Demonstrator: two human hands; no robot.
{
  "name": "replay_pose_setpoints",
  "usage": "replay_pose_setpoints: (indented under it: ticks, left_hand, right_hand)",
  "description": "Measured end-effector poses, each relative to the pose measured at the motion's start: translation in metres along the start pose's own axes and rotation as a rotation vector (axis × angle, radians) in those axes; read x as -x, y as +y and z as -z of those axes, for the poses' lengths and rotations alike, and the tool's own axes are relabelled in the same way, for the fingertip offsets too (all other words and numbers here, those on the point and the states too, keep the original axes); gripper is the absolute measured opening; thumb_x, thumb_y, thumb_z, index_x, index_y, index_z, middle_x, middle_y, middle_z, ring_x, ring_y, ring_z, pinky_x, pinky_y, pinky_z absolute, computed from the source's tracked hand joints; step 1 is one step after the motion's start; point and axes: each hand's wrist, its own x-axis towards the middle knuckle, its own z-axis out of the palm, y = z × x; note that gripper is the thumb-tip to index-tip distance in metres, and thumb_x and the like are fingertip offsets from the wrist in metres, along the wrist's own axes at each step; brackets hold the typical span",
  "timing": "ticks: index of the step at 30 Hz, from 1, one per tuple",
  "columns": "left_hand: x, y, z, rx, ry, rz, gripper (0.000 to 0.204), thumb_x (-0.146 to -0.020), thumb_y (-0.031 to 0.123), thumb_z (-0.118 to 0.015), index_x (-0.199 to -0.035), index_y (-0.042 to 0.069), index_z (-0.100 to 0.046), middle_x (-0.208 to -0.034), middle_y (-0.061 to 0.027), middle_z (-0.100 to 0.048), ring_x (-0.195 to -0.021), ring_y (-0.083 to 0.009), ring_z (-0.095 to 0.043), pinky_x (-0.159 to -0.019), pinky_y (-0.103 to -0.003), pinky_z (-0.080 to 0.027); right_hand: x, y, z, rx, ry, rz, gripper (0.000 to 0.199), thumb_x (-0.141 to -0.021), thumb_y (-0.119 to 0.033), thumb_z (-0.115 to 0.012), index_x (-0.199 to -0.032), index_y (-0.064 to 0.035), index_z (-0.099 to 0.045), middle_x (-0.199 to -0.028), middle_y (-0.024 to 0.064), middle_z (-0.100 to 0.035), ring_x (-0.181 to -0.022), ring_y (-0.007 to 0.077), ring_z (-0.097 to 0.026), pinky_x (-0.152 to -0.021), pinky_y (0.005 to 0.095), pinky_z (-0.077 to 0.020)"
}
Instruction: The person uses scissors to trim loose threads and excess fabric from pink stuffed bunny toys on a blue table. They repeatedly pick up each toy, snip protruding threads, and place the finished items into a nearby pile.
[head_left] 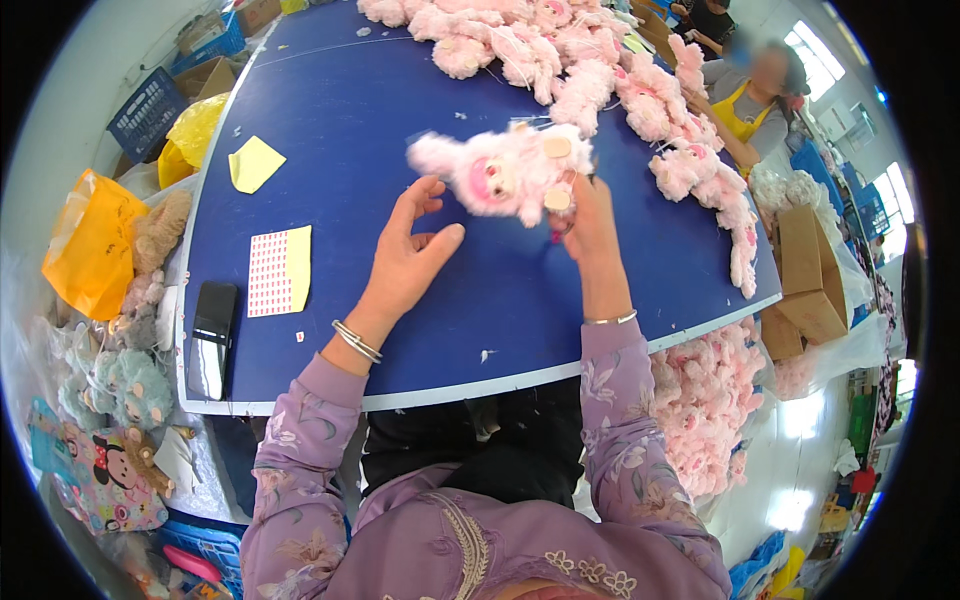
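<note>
A fluffy pink plush toy (520,176) with a darker pink face and pale foot pads hangs above the blue table. My right hand (590,215) is closed round its foot end, fingers partly hidden. Under those fingers pokes a small magenta thing (556,237), too small to name. My left hand (415,250) is open, its thumb and fingers apart, just below the toy's head end and holding nothing. Left of it on the table lies a sheet of small red-marked stickers (272,275) with a yellow strip.
Pink plush toys (590,85) are heaped along the table's far and right sides, with more (700,410) below its right edge. A phone (213,340) and yellow paper (256,164) lie at left. A co-worker (750,105) sits at far right, near cardboard boxes (808,270).
</note>
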Motion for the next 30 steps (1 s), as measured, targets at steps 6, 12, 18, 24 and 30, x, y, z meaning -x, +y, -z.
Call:
replay_pose_setpoints:
  ticks: [6,12,18,24,30]
  left_hand:
    - [0.000,0.004,0.010,-0.522,0.327,-0.295,0.057,-0.077,0.011,-0.071,-0.130,0.005,-0.048,-0.126,-0.0145,-0.050,-0.120,-0.0293,-0.043,-0.097,-0.038,-0.040]
    - [0.003,0.013,0.009,-0.423,0.172,-0.266,0.027,-0.075,0.007,-0.070,-0.101,0.005,-0.067,-0.116,-0.0106,-0.057,-0.107,-0.0262,-0.047,-0.089,-0.035,-0.044]
    - [0.002,0.017,0.005,-0.480,0.146,-0.280,0.030,-0.072,0.015,-0.075,-0.096,-0.002,-0.066,-0.113,-0.0109,-0.060,-0.104,-0.0254,-0.050,-0.088,-0.034,-0.045]
    - [0.000,0.015,0.007,-0.569,0.138,-0.267,0.034,-0.075,0.018,-0.075,-0.098,-0.005,-0.066,-0.114,-0.0136,-0.060,-0.108,-0.0273,-0.052,-0.089,-0.036,-0.046]
    - [-0.001,0.014,0.013,-0.368,0.118,-0.100,0.020,-0.082,0.010,-0.068,-0.096,-0.004,-0.068,-0.115,-0.0146,-0.063,-0.089,-0.0208,-0.064,-0.074,-0.029,-0.053]
  right_hand:
    - [0.027,0.015,-0.038,-0.030,-0.226,-0.242,0.017,-0.089,-0.021,-0.057,-0.093,-0.0042,-0.058,-0.069,-0.0012,-0.053,-0.046,0.0040,-0.036,-0.041,0.0220,-0.0273]
    - [0.035,0.037,-0.046,0.102,-0.275,-0.323,0.015,-0.088,-0.019,-0.059,-0.089,-0.0045,-0.059,-0.067,-0.0024,-0.050,-0.047,0.0033,-0.035,-0.041,0.0222,-0.0270]
    - [0.040,0.039,-0.053,0.288,-0.278,-0.267,0.013,-0.087,-0.017,-0.064,-0.086,-0.0049,-0.058,-0.062,-0.0046,-0.046,-0.047,0.0024,-0.037,-0.041,0.0209,-0.0265]
    - [0.052,0.029,-0.063,0.478,-0.355,-0.198,0.028,-0.084,-0.016,-0.068,-0.102,0.0047,-0.063,-0.086,0.0045,-0.066,-0.076,0.0103,-0.061,-0.070,0.0244,-0.0488]
    - [0.048,0.040,-0.061,0.391,-0.375,-0.160,0.022,-0.082,-0.021,-0.070,-0.093,-0.0028,-0.064,-0.072,0.0030,-0.065,-0.050,0.0015,-0.042,-0.042,0.0188,-0.0294]
